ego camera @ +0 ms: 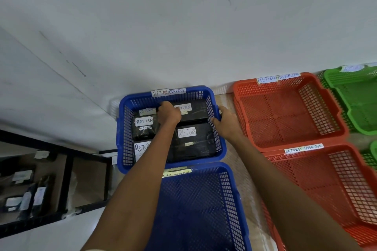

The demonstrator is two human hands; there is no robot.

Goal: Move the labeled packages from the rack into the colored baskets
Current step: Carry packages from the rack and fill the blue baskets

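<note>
Your left hand is down inside the far blue basket, at twelve o'clock from you. Its knuckles are up and its fingers curl out of sight under the palm, so I cannot tell whether they pinch anything or merely press.

The hand sits at the nine o'clock end of the far-right RETURN package. This black-wrapped block lies flat by the basket's back wall, with its long axis running nine to three. The package therefore lies to three o'clock of your fingers, touching them or very nearly, and any nudge or release will run along that line.

Your right hand grips the basket's three o'clock rim, fingers over the edge and thumb hooked inside the mesh, near the package's other end. The left hand is on the work — the right only steadies the basket.

A near-right RETURN package lies parallel at six o'clock of the first, and three more RETURN labels show along the basket's nine o'clock side. I judge this to be a package being settled into its slot.

More labelled packages stand in the black rack at your eight o'clock — nearer your left arm, so that hand looks the natural one for the next reach.
</note>
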